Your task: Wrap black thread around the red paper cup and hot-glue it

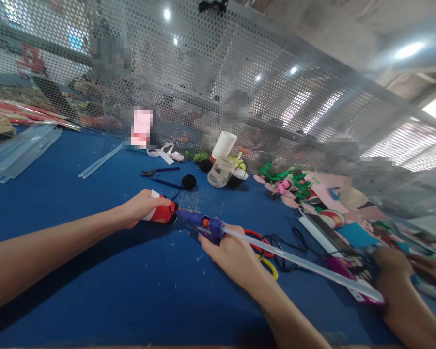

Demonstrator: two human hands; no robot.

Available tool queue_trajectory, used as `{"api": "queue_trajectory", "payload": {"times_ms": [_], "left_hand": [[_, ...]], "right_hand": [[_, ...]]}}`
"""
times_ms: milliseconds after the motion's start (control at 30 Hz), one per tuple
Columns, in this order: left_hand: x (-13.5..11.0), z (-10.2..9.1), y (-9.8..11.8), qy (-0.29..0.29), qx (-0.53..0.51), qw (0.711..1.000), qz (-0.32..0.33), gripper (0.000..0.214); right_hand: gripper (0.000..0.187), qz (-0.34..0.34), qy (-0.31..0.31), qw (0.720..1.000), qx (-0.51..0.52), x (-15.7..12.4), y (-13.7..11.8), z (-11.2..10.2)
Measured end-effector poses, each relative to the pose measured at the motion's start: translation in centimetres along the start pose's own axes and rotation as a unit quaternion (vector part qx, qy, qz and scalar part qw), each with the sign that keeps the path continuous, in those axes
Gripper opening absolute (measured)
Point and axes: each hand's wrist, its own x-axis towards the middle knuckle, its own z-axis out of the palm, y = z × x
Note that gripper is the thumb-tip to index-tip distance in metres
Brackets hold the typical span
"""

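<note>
A: What are we losing here?
B: We can't follow the tip where the blue-purple plastic glue gun (215,227) meets the black-edged end of the small red-and-white cup (161,210); touching or just apart, we can't tell.
A: At the right edge, a co-worker's hand (391,261) blurs on us, and a second one is cut off.
B: And a curved yellow plastic loop (272,269) sits half hidden behind our right wrist!
A: To the hands, then: our left hand (138,208) is closed around the cup, over the blue tabletop (131,295).
B: Our right hand (237,254) is clamped on the glue gun, most fingers out of our sight, and a long translucent glue stick (305,261) runs back from it.
</note>
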Motion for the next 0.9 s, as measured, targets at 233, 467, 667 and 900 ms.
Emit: {"api": "queue_trajectory", "payload": {"times_ms": [233,467,667,900], "left_hand": [[0.04,0.01,-0.09,0.0,0.002,1.0,-0.001,0.019],[-0.03,0.01,-0.15,-0.006,0.009,1.0,0.012,0.019],[-0.03,0.06,-0.19,0.001,0.031,0.999,0.02,0.022],[-0.27,0.35,-0.13,0.006,0.065,0.997,0.037,0.028]], "right_hand": [[0.009,-0.012,0.005,1.0,0.017,0.12,-0.44,-0.28],[0.009,-0.009,0.02,1.0,-0.013,-0.04,-0.42,-0.26],[0.016,0.052,0.01,0.998,-0.025,-0.04,-0.35,-0.11],[0.021,0.128,-0.035,0.991,-0.029,0.48,-0.58,-0.13]]}}
